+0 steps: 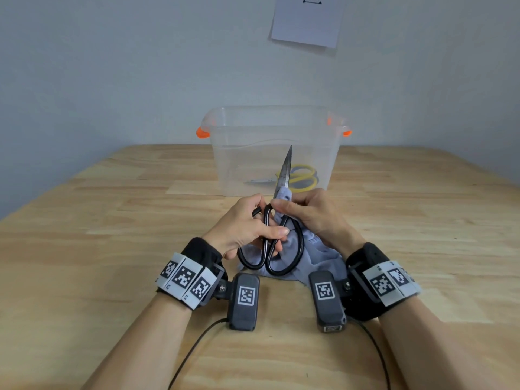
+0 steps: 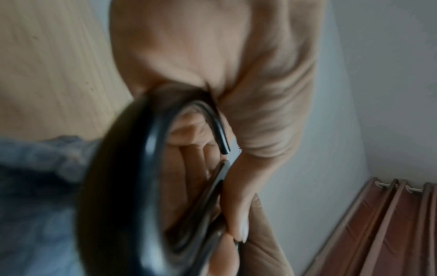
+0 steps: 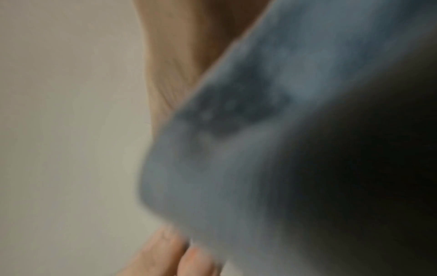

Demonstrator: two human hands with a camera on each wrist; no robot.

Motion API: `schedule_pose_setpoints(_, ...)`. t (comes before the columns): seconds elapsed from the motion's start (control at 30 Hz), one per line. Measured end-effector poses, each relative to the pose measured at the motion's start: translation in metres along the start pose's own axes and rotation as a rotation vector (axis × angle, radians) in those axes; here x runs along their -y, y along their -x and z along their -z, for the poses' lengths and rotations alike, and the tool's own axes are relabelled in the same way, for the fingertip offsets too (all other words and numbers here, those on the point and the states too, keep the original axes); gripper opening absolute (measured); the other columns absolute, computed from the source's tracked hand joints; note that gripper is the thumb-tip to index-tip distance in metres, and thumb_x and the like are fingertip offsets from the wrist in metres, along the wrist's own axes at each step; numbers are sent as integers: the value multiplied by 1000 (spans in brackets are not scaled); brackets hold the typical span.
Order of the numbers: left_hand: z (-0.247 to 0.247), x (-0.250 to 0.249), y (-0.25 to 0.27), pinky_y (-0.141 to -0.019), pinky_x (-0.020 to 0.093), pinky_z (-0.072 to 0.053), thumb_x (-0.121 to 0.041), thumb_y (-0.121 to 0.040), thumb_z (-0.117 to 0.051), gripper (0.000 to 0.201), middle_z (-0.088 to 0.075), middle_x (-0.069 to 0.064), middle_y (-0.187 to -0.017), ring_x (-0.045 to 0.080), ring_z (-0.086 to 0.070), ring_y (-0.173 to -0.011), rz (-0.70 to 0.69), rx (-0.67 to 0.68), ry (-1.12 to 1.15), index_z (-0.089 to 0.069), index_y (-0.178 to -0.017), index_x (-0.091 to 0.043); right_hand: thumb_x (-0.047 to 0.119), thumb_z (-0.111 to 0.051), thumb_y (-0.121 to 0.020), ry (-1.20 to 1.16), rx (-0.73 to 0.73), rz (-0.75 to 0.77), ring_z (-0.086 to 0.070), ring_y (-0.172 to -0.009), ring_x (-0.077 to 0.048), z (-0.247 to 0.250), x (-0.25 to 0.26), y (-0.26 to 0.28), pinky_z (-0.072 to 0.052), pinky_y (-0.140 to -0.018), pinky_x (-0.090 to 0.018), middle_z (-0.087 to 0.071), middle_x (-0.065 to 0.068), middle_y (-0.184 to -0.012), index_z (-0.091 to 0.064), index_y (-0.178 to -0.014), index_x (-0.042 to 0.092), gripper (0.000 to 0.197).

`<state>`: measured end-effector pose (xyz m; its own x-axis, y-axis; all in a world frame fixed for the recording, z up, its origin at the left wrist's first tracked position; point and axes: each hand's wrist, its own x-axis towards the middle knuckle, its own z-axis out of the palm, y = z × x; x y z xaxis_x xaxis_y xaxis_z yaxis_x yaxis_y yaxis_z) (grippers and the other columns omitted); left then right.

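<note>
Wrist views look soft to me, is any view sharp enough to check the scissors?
Head view: sharp, evenly lit, scissors and cloth clear. Left wrist view: scissors too close, smeared out of focus. Right wrist view: worst, only blurred cloth and a dark corner.

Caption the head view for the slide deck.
Left hand grips black-handled scissors; right hand holds a grey cloth against the blade, clear bin behind.

The cloth (image 1: 284, 194) hides the scissors (image 1: 285, 168) blade base — wrist views blur badly.
</note>
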<state>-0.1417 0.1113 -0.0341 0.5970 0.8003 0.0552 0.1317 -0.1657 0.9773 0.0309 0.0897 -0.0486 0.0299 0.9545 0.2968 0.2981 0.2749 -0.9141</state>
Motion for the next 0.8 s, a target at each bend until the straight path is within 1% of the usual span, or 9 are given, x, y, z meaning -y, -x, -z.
schedule_pose_setpoints(0.07, 1, 0, 0, -57, 37, -58, 9, -80, -72, 31, -67, 18, -66, 29, -66, -55, -2, 17, -3, -47, -93, -4, 56, -76, -76, 32, -18, 13, -27, -59, -26, -2, 0, 0, -21, -54, -44, -40, -11, -59, -54, -70, -18, 77)
schedule_pose_setpoints(0.13, 1, 0, 1, -57, 36, -57, 8, -81, -72, 30, -67, 16, -66, 28, -66, -55, -3, 27, -13, -49, -97, -2, 56, -75, -77, 59, -30, 19, -26, -59, -26, -3, -2, -1, -21, -54, -45, -37, -9, -59, -51, -68, -19, 79)
schedule_pose_setpoints(0.27, 0, -2, 2, -55, 34, -55, 9, -82, -71, 31, -65, 14, -63, 25, -66, -54, -4, 40, -11, -49, -87, -12, 52, -73, -81, 92, -71, 24, -25, -58, -24, -8, 1, -2, -21, -52, -42, -34, -9, -58, -48, -69, -19, 76)
schedule_pose_setpoints(0.33, 0, -3, 2, -54, 34, -56, 9, -82, -71, 31, -64, 14, -61, 24, -67, -54, -1, 43, -16, -44, -86, -6, 42, -71, -88, 119, -100, 31, -25, -56, -22, -10, 2, -2, -21, -50, -36, -32, -8, -56, -45, -65, -17, 68)
schedule_pose_setpoints(0.43, 0, -3, 2, -52, 34, -56, 9, -82, -71, 35, -62, 14, -60, 24, -67, -54, 1, 38, -11, -41, -88, -9, 37, -66, -93, 171, -124, 41, -27, -52, -15, -10, 0, -4, -22, -49, -30, -32, -7, -54, -43, -57, -9, 62)
schedule_pose_setpoints(0.53, 0, -5, 3, -51, 33, -56, 8, -82, -71, 35, -63, 16, -60, 23, -67, -54, 1, 37, -13, -41, -87, -9, 36, -62, -95, 213, -139, 79, -23, -48, -9, -10, -1, -5, -19, -46, -26, -27, 1, -49, -35, -49, 13, 59)
schedule_pose_setpoints(0.63, 1, -6, 4, -50, 32, -55, 7, -82, -72, 36, -66, 18, -62, 25, -67, -53, 2, 36, -7, -40, -87, -10, 38, -59, -97, 210, -115, 85, -19, -46, -9, -8, -2, -6, -16, -45, -23, -24, 1, -49, -32, -50, 14, 59)
schedule_pose_setpoints(0.73, 2, -6, 3, -48, 33, -54, 8, -82, -71, 37, -65, 23, -67, 28, -65, -51, 12, 13, 24, -39, -85, -10, 40, -55, -99, 107, -45, 30, -28, -45, -10, -3, 2, -2, -22, -46, -22, -36, -5, -50, -46, -57, -1, 59)
schedule_pose_setpoints(0.8, 3, -6, 3, -48, 36, -55, 9, -83, -70, 37, -64, 25, -68, 29, -64, -50, 24, -1, 49, -39, -86, -10, 31, -52, -101, -38, 30, -19, -48, -45, -6, 0, 4, 1, -37, -47, -16, -56, -2, -51, -59, -67, 2, 46)
